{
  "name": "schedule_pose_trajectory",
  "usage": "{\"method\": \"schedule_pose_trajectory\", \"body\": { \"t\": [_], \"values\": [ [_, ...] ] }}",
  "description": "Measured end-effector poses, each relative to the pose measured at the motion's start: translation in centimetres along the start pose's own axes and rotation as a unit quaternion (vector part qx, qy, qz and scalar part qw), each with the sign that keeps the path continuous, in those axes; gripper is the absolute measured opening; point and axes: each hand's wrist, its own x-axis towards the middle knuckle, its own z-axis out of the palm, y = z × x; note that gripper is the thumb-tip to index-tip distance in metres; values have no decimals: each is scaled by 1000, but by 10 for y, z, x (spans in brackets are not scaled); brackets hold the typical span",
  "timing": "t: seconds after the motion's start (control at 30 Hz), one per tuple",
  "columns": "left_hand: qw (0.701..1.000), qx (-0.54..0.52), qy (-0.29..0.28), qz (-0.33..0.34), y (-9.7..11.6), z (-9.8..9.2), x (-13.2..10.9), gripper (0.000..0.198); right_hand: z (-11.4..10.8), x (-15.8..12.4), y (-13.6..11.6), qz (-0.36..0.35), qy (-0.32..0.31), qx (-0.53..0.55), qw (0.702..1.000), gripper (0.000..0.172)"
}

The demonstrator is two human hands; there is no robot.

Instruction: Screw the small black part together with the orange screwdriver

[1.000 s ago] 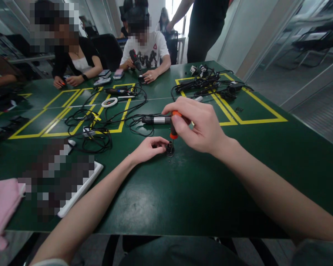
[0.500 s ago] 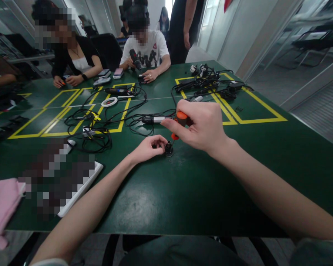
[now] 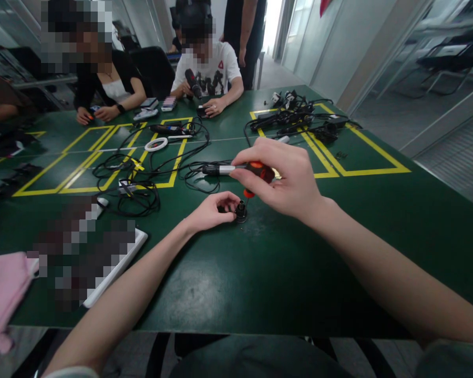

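A small round black part (image 3: 241,211) stands on the green table (image 3: 291,283), with a short upright tube at its middle. My left hand (image 3: 215,211) is curled round its left side, thumb and fingertips gripping it. Above and to the right, my right hand (image 3: 286,176) is closed on an orange and black screwdriver (image 3: 256,167). The screwdriver's thin shaft points down at the part's right edge. Its tip is too small to make out.
Tangled black cables (image 3: 140,202) and a silver and black tool (image 3: 218,170) lie beyond my left hand. More cables (image 3: 299,115) are piled at back right. A white-edged tray (image 3: 116,270) sits at left. Across the table a person holds a power drill (image 3: 193,84).
The fingers of my right hand have shifted round the screwdriver handle, which is turned and looks more tilted. My left hand stays at the black part. Behind, a standing person has moved left.
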Motion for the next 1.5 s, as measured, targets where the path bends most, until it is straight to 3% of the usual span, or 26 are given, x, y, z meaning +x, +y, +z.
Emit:
{"method": "schedule_pose_trajectory", "body": {
  "t": [0.23,0.4,0.57,0.97,1.13,1.3,1.5],
  "values": [
    [1000,14,-2,-7,2,-1,-1,26,1,-3,-2,21,-8,-40,999,24],
    [1000,9,-8,-7,4,-1,-2,27,0,-1,-4,52,-12,-59,997,19],
    [1000,9,-7,-8,2,-1,-1,27,-2,-1,-4,84,-23,-46,995,33],
    [999,37,1,8,-2,-1,-2,31,0,-2,-2,79,1,-85,993,54],
    [999,40,0,11,-1,0,-2,33,0,-2,-3,81,-4,-86,993,47],
    [999,41,5,7,-1,0,-2,35,2,-3,-2,73,-15,-50,996,18],
    [999,45,9,9,-3,0,-2,34,2,-5,0,60,-19,-24,998,22]
  ]
}}
